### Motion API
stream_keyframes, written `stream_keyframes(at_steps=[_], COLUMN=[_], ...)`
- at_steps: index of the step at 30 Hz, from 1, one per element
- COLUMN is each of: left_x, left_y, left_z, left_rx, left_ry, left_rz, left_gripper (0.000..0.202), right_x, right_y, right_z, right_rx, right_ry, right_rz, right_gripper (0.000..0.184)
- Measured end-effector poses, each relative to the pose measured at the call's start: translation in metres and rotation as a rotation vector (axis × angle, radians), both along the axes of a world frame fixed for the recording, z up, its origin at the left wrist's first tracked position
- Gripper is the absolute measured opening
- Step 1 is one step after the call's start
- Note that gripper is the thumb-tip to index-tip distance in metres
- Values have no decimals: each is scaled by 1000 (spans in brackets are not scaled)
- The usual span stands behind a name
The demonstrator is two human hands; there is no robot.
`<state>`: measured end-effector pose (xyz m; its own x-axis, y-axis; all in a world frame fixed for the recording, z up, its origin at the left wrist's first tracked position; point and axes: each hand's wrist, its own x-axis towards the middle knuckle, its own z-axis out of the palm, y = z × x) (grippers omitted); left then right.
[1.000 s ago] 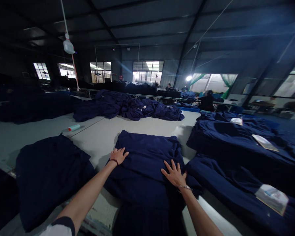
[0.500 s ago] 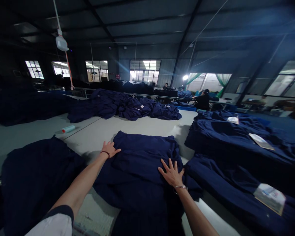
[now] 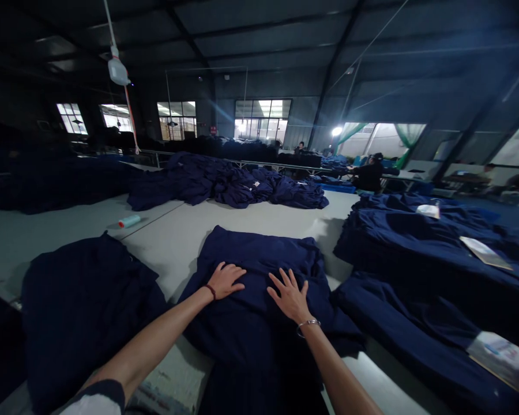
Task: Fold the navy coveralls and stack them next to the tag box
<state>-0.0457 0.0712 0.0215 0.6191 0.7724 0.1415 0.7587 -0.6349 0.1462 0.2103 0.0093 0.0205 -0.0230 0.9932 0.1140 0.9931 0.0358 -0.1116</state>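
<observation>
A navy garment [image 3: 259, 248] lies spread on the pale table before me, its near part running down over the front edge. My left hand [image 3: 227, 280] rests flat on its left-middle part, fingers stretched to the right. On the right-middle part lies my right hand [image 3: 289, 295], palm down with fingers spread. Both hands are open and press on the cloth without gripping it. Which kind of garment it is cannot be made out from its dark folds. Another navy garment [image 3: 90, 311] lies to the left of my left arm.
Folded navy garments [image 3: 398, 236] with paper tags [image 3: 486, 252] are piled on the right. A loose navy heap [image 3: 190, 178] covers the table's far side. A light teal thread spool [image 3: 129, 221] lies at the left. A person [image 3: 369, 173] sits farther back.
My left hand has moved from the garment's left edge inward onto the cloth. My right hand has shifted slightly left on it. The view has turned a little to the left.
</observation>
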Motion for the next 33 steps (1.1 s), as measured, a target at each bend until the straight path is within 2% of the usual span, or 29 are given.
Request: stream_keyframes(at_steps=[3,8,10,13,17,20,23,26,30,33], left_x=[-1,7,8,0,-16,-19,-25,-45,-78,-80], left_y=[2,6,-3,-25,-42,-43,-46,-55,-64,-66], left_z=[-12,-9,-10,-18,-25,-22,-18,-15,-13,-8], left_rx=[-64,-94,-16,72,-41,-95,-61,-2,-107,-126], left_ry=[36,86,60,6,20,37,46,57,85,112], left_rz=[9,42,73,139,191,202,208,252,275,304], left_gripper=[55,55,52,53,58,58,56,56,56,54], right_x=[0,3,4,8,12,10,6,5,4,2], right_y=[6,11,2,-17,-33,-33,-37,-48,-58,-60], right_z=[-7,0,0,-9,-24,-23,-18,-18,-21,-15], right_rx=[-113,-175,-119,-4,-62,-108,-87,-11,-40,-74], right_ry=[24,15,-13,-72,-64,-63,-73,-117,-105,-66], right_rz=[-37,-59,-38,-21,-60,-80,-77,-72,-87,-66], right_gripper=[55,55,55,55,58,58,57,58,58,57])
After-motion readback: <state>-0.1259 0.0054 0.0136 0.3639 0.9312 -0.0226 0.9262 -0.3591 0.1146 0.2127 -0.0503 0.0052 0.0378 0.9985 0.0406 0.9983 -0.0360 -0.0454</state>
